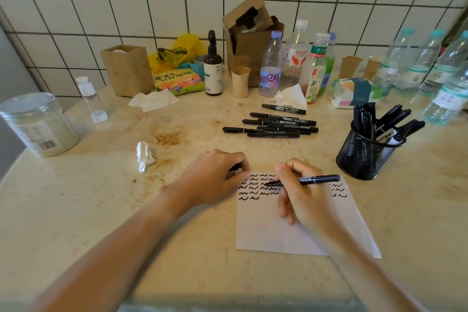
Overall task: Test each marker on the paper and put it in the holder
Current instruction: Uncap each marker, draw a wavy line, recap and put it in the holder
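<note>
- A black marker point(307, 180) is held in the grip of the right hand point(302, 192), fingers curled round its barrel, with the tip set on the paper point(276, 233) among rows of black squiggles point(255, 187).
- The left hand point(215, 180) is rested at the paper's upper left corner, fingers curled; something small and dark, judged to be the cap, is pinched there, though it is mostly hidden.
- The untested markers point(272, 125) are laid in a loose pile on the bench point(101, 197), beyond the paper.
- The mesh holder point(364, 157) is stood to the right of the paper, with several markers already in it.
- The testing stroke is judged to be under way; capping and dropping into the holder are not yet done.
- The paper could be dragged by the stroke if the left hand's hold is loosened.
- Fresh ink could be smeared by the right palm, which is laid over the sheet.
- The holder could be tipped if the marker is pushed against the crowded, leaning ones.
- An uncapped marker could be placed in the holder and left to dry.
</note>
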